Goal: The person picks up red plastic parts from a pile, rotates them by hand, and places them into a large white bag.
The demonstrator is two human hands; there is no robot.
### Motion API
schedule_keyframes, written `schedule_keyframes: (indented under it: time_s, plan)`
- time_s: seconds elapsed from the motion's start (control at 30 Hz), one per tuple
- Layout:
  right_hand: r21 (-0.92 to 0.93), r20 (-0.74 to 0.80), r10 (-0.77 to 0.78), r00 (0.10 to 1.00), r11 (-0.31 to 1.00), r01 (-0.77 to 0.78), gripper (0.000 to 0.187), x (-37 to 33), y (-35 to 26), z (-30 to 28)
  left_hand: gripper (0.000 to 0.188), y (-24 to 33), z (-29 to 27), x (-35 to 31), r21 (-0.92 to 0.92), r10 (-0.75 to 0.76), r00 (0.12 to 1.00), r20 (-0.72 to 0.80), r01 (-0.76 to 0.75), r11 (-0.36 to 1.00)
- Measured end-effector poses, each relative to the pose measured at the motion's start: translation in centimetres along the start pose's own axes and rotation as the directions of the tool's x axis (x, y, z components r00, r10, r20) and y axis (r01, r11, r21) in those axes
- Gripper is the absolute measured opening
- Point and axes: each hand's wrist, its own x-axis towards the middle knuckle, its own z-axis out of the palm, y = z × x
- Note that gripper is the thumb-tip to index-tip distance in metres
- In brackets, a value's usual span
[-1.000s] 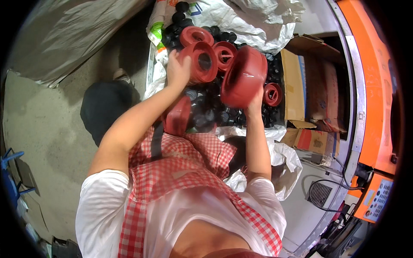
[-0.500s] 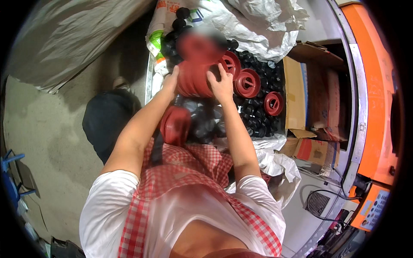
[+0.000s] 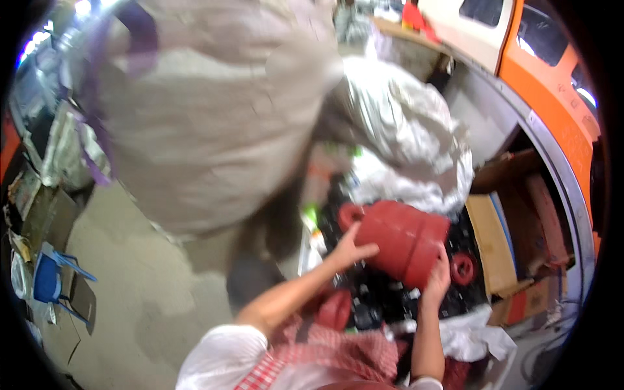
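Note:
My left hand [image 3: 350,252] and my right hand [image 3: 439,278] grip a large red cylindrical plastic part [image 3: 404,239] between them, one hand at each end. It looks like nested round pieces with a seam across it, tilted on its side. Beneath it lie many small black plastic pieces [image 3: 383,298]. A red ring-shaped part [image 3: 350,215] shows behind its left end, and a smaller red ring [image 3: 463,268] rests to the right of my right hand. Close to my apron is another red part [image 3: 334,309], blurred.
A big pale woven sack [image 3: 227,117] bulges at the left. White sacking [image 3: 403,117] lies beyond the black pieces. At the right are an open cardboard box [image 3: 494,240] and an orange machine [image 3: 552,91]. A blue stool [image 3: 52,276] stands on the floor at far left.
The view has swung up and left. Both hands still hold the red cylinder, which has been tipped onto its side; my right hand has moved to its right end.

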Motion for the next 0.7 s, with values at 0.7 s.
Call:
schedule_keyframes:
  time_s: [0.7]
  plan:
    - [-0.366, 0.327, -0.884, 0.335, 0.208, 0.907, 0.037, 18.7, -26.2, 26.5, 0.079, 42.0, -6.0, -0.1, 0.753, 0.858, 0.439, 0.269, -0.651, 0.097]
